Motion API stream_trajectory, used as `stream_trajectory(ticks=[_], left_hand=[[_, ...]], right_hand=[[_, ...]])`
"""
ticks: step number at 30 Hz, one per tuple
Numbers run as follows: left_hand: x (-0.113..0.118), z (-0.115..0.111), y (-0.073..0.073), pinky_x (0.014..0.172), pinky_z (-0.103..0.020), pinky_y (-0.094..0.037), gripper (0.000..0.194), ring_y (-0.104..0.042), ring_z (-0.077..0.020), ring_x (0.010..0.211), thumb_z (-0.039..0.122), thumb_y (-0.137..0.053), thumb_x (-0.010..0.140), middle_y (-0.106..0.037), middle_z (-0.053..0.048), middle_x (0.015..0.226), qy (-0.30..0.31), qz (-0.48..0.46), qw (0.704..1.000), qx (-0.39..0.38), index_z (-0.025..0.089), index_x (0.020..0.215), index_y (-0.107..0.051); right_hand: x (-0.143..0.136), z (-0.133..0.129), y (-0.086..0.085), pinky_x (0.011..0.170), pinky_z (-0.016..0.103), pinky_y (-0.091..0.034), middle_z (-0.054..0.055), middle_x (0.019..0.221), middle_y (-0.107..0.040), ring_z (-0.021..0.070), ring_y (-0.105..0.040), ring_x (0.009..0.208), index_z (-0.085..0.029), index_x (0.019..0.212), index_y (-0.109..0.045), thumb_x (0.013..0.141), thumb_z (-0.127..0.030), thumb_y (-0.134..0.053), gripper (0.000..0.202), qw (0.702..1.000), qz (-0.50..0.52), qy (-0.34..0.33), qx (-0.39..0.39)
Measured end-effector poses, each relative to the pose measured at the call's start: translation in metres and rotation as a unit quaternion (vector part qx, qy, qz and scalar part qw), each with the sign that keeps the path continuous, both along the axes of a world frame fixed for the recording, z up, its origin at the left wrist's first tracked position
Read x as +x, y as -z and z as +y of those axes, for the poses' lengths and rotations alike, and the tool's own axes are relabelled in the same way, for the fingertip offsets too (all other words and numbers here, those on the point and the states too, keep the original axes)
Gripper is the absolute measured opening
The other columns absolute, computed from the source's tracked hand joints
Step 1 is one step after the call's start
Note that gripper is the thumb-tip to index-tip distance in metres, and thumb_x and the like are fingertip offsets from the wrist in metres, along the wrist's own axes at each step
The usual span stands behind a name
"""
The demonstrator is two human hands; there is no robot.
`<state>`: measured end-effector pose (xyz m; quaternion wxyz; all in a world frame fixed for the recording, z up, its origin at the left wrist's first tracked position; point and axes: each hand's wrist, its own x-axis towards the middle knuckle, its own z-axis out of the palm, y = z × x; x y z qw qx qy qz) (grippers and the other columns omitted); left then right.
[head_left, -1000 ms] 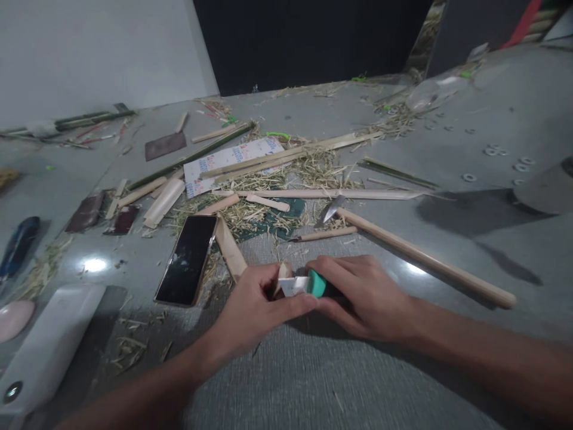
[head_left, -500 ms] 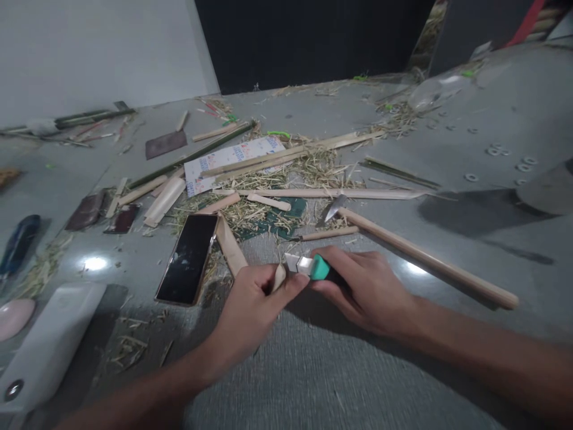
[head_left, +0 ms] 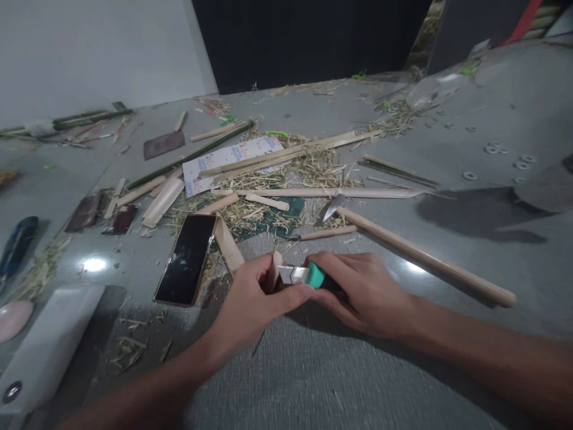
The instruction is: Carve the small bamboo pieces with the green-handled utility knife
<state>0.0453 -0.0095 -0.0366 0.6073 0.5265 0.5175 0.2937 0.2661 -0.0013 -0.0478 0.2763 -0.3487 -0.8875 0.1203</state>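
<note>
A small pale piece of wood or bamboo (head_left: 276, 263) is pinched in my left hand (head_left: 250, 295), mostly hidden by the fingers. My right hand (head_left: 360, 286) is wrapped round a utility knife (head_left: 316, 276) with a green and black handle and a short, wide blade. The blade points left and its tip meets the wood piece, or lies just in front of it. My left thumb reaches across to the knife, close below the blade. Just left of my left hand lie a flat bamboo strip (head_left: 229, 246) and a black-screened phone (head_left: 185, 258).
Beyond my hands lie a wooden-handled hooked blade (head_left: 425, 254), a thin carving tool (head_left: 326, 233), bamboo strips (head_left: 322, 193) and many shavings (head_left: 320, 170). Sandpaper pieces (head_left: 164, 145) and a white device (head_left: 54, 343) are on the left. Several washers (head_left: 495, 147) lie at right.
The wood piece in my left hand has turned more upright. My right hand and the knife have shifted slightly left and down, bringing the blade against or near it.
</note>
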Motion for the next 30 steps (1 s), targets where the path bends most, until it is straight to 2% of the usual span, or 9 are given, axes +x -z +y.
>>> stream_trajectory(ticks=[4,10,15,21,23,30], left_hand=[[-0.0001,0.0003,0.0002,0.056,-0.027,-0.023,0.046,-0.031,-0.0113,0.064,0.048,-0.086,0.079,-0.036,0.007,0.067,0.011,-0.005,1.0,0.005,0.021,0.073,-0.049],[-0.0033,0.0006,0.0031,0.057,-0.027,-0.025,0.051,-0.032,-0.0115,0.065,0.057,-0.084,0.082,-0.037,0.006,0.067,0.012,0.003,1.0,0.011,0.02,0.071,-0.05],[-0.0014,-0.0007,-0.001,0.055,-0.027,-0.023,0.048,-0.031,-0.0108,0.062,0.054,-0.081,0.085,-0.036,0.006,0.065,0.01,-0.001,1.0,0.021,0.02,0.07,-0.051],[0.0002,-0.0039,0.0005,0.051,-0.028,-0.02,0.055,-0.026,-0.0097,0.055,0.056,-0.069,0.095,-0.031,0.006,0.058,-0.002,0.003,1.0,0.021,0.021,0.062,-0.042],[-0.0003,-0.0027,0.0026,0.05,-0.027,-0.02,0.055,-0.027,-0.0094,0.054,0.057,-0.073,0.092,-0.032,0.007,0.057,-0.012,-0.009,1.0,0.016,0.022,0.063,-0.041],[-0.0022,0.002,0.006,0.054,-0.025,-0.025,0.044,-0.032,-0.0095,0.06,0.049,-0.085,0.082,-0.04,0.007,0.066,-0.013,-0.03,0.999,0.003,0.02,0.076,-0.054]], right_hand=[[-0.0005,0.0003,0.0011,0.054,0.03,-0.036,0.004,0.077,-0.072,0.016,-0.063,0.059,-0.017,0.106,-0.059,0.113,-0.047,-0.043,0.036,1.0,-0.004,-0.001,0.002],[-0.0008,0.0005,0.0007,0.054,0.03,-0.037,0.003,0.076,-0.073,0.0156,-0.064,0.059,-0.017,0.103,-0.06,0.114,-0.047,-0.043,0.036,1.0,-0.007,0.002,0.011],[-0.0006,0.0005,0.0022,0.055,0.03,-0.038,0.005,0.08,-0.075,0.0171,-0.067,0.062,-0.018,0.104,-0.061,0.113,-0.048,-0.045,0.035,1.0,-0.004,0.012,0.025],[-0.0003,0.0014,0.0027,0.052,0.029,-0.035,0.004,0.077,-0.076,0.0184,-0.067,0.055,-0.018,0.11,-0.059,0.114,-0.053,-0.041,0.04,0.998,-0.002,0.065,0.004],[0.0,0.0014,0.0019,0.052,0.029,-0.036,0.004,0.078,-0.076,0.0186,-0.068,0.056,-0.019,0.111,-0.058,0.114,-0.054,-0.04,0.04,0.998,-0.002,0.067,-0.002],[-0.0005,0.0016,0.0,0.051,0.029,-0.034,0.002,0.071,-0.072,0.0161,-0.062,0.052,-0.02,0.1,-0.057,0.114,-0.052,-0.039,0.04,1.0,-0.006,0.024,-0.003]])
